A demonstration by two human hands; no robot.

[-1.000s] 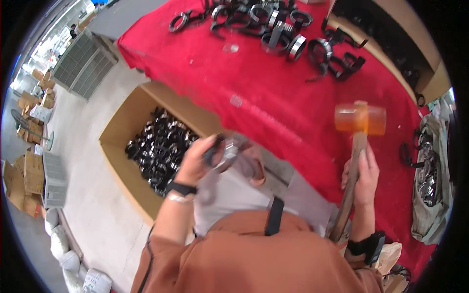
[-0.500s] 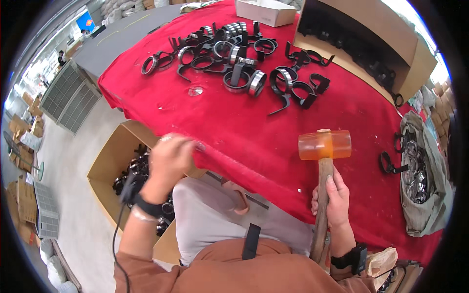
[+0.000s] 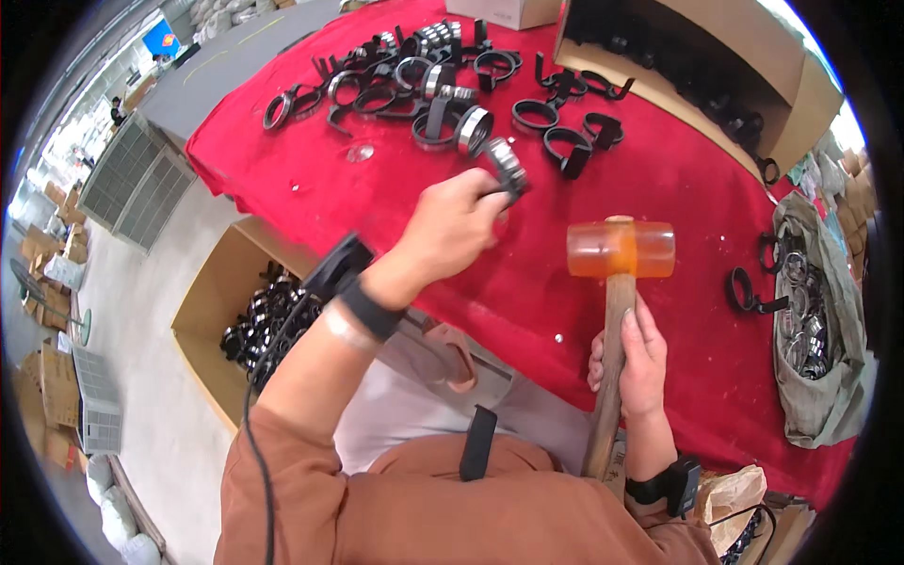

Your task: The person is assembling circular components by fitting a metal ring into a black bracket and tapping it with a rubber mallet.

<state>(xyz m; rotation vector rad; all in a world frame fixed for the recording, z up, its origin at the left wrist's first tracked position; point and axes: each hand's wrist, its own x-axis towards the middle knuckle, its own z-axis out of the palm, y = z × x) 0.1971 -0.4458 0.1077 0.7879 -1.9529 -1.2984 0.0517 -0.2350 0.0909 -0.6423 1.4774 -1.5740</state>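
My left hand (image 3: pixel 450 224) pinches a black ring clamp with a silver metal band (image 3: pixel 509 168), held tilted just above the table. Its lower part is hidden by my fingers. In my right hand (image 3: pixel 644 365) is a mallet (image 3: pixel 621 250) with a translucent orange head and a wooden handle, held upright with the head above the red cloth. Beyond my left hand, several similar black ring clamps (image 3: pixel 438 127) lie heaped on the cloth. A few more black clamps (image 3: pixel 568 147) lie to the right of that heap.
A red cloth covers the table (image 3: pixel 395 202). An open cardboard box of black parts (image 3: pixel 782 141) stands at the far right. The grey sack (image 3: pixel 829 405) at right holds metal bands. On the lower left, another cardboard box (image 3: pixel 202 315) holds finished-looking clamps beside my left arm.
My left hand has moved from the table's near edge up and right over the cloth, and now holds a ring clamp from the right-hand group. The mallet stays in my right hand.
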